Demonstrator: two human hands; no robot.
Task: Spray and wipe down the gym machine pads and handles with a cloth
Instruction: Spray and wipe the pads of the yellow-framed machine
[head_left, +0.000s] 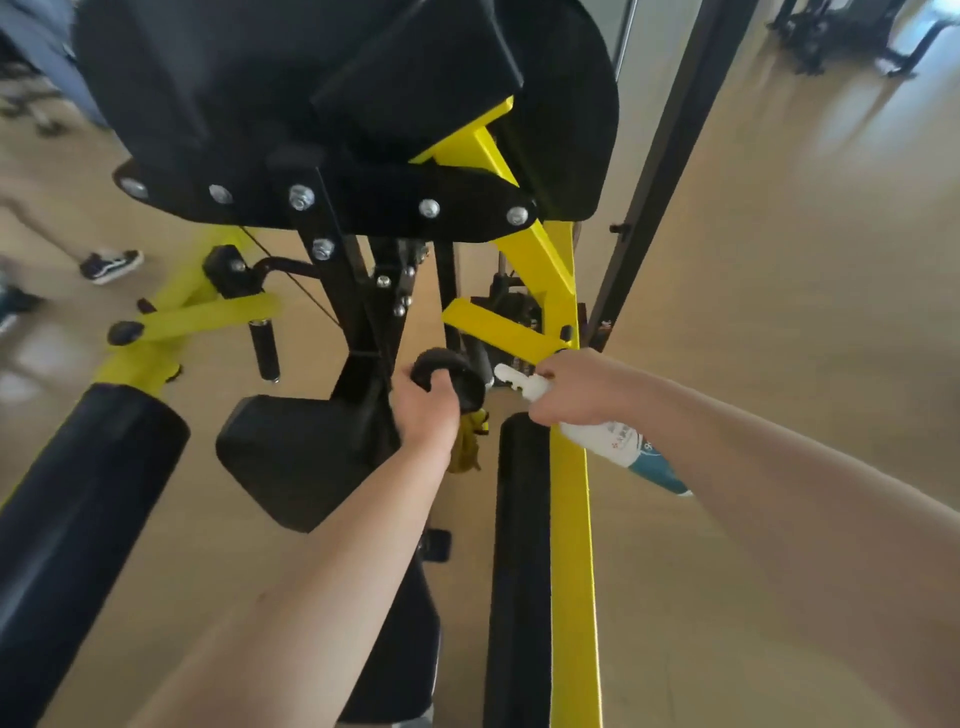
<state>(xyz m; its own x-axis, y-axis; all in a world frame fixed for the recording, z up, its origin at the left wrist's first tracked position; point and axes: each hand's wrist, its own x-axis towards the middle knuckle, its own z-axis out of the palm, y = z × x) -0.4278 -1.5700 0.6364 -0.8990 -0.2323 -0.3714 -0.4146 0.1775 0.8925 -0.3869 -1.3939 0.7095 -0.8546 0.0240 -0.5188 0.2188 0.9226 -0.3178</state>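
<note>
Being curled round the black handle (451, 375), the left hand (423, 415) is also holding the yellow cloth (470, 444). Just right of it, the spray bottle (608, 436) is being gripped by the right hand (574, 395), its nozzle (509, 375) being aimed left at the handle.

handle (451, 378): sat within the curled fingers of the left hand (426, 413).
cloth (468, 442): hung just below those fingers.
spray bottle (621, 437): lay in the right hand (574, 389) fingers, nozzle toward the left fingers.
seat pad (291, 457): lay left of the left fingers.
long pad (522, 530): ran below, between both hands.
</note>
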